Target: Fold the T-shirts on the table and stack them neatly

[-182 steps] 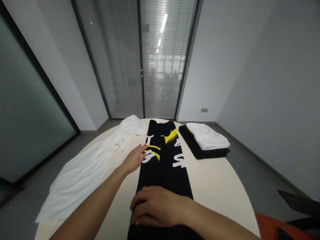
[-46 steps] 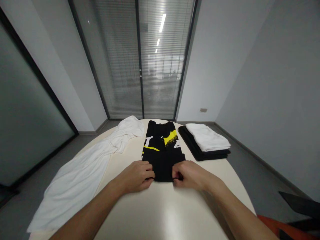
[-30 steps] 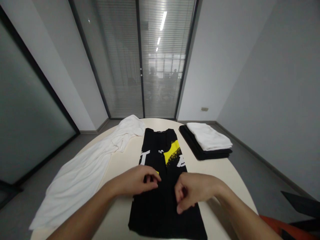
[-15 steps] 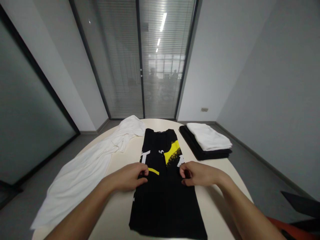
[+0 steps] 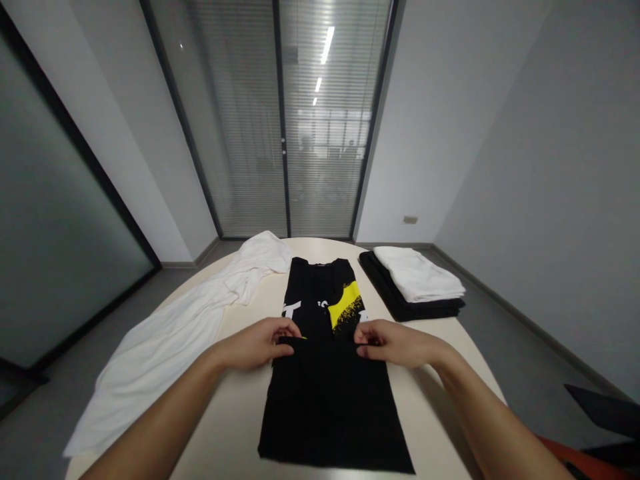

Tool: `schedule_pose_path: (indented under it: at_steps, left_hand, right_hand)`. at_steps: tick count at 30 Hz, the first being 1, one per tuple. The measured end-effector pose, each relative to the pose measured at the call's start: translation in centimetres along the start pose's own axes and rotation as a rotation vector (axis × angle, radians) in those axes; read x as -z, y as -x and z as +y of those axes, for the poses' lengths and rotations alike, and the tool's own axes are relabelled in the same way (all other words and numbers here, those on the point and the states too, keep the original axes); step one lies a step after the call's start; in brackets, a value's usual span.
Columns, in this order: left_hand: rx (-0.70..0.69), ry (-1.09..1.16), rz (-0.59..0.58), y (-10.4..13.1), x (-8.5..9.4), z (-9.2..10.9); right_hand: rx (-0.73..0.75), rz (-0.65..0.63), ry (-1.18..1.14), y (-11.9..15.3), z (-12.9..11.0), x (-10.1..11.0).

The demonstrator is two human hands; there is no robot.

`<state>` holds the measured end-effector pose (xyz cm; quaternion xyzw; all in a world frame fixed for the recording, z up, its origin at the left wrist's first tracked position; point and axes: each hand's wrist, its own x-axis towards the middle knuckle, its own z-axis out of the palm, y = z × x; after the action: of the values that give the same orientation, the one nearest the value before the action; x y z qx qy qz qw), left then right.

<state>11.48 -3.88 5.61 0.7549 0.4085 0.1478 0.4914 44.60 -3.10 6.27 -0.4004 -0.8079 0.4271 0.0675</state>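
A black cloth shirt with white lettering and yellow print, folded to a long narrow strip [image 5: 333,407], lies in the middle of a round, pale cream, smooth-topped counter [image 5: 450,393], its neckline toward the far rim and its plain near end toward the person. Across its middle runs the edge of a plain black layer, and both bare hands are at that edge: the left hand [image 5: 267,342] at its left corner, the right hand [image 5: 393,342] at its right corner. On each, the fingers are narrow and hold the cloth in a pinch, thumb on the near side and the other fingers beyond the edge. Past the edge the white letters, a broad yellow streak with speckles and a sliver of yellow by the left fingers show. Left of the shirt, apart from its near part, a crumpled white cloth garment [image 5: 160,360] stretches slantwise along the counter's rim. To the right, near the shirt's far half, a folded white cloth garment [image 5: 417,273] rests on folded black cloth [image 5: 435,310]. Beyond the counter stands a dark-framed glass partition with horizontal blinds [image 5: 325,180].
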Motion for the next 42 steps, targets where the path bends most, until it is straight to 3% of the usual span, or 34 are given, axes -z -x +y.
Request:
schedule_pose_path:
  at_steps: [2,6,9,13,16,20,23,28,33,36,39,42]
  left_hand:
    - [-0.031,-0.021,0.148,-0.3,0.3,0.0]
    - [-0.11,-0.043,0.567,-2.2,0.2,-1.2]
    - [-0.144,-0.045,0.685,-4.1,-0.5,-3.2]
    - [-0.158,-0.077,0.654,-5.2,-1.4,-5.1]
    - [-0.173,-0.089,0.65,-4.9,-1.3,-4.8]
    - [-0.246,-0.112,0.787,-5.0,-0.8,-3.4]
    - [-0.231,-0.078,0.848,-5.8,-0.6,-3.9]
    - [-0.235,0.039,0.731,-6.6,-0.6,-6.2]
    - [-0.284,0.036,0.869,-6.7,-0.1,-6.2]
    - [-0.232,0.061,0.86,-7.2,-0.1,-6.5]
    - [-0.184,-0.001,0.814,-7.1,-0.4,-6.9]
    - [-0.178,-0.208,0.879,-5.6,-0.7,-5.8]
  right_hand:
    - [0.076,0.162,-0.051,-0.4,-0.2,0.3]
    - [0.117,0.572,-0.042,-2.3,0.6,0.6]
    - [0.125,0.722,-0.045,-4.2,2.5,-0.1]
    - [0.089,0.634,-0.03,-5.8,4.8,-1.4]
    - [0.092,0.601,-0.006,-6.0,5.0,-1.5]
    - [0.149,0.764,0.006,-6.2,4.2,-0.9]
    - [0.174,0.875,0.025,-6.8,4.4,-0.7]
    - [0.227,0.795,0.054,-7.3,5.7,-0.9]
    - [0.242,0.88,0.041,-7.4,5.5,-0.4]
    - [0.227,0.897,0.086,-7.3,4.8,-0.3]
    - [0.223,0.833,0.198,-6.2,3.2,-0.6]
    - [0.299,0.576,0.261,-3.9,0.5,-1.1]
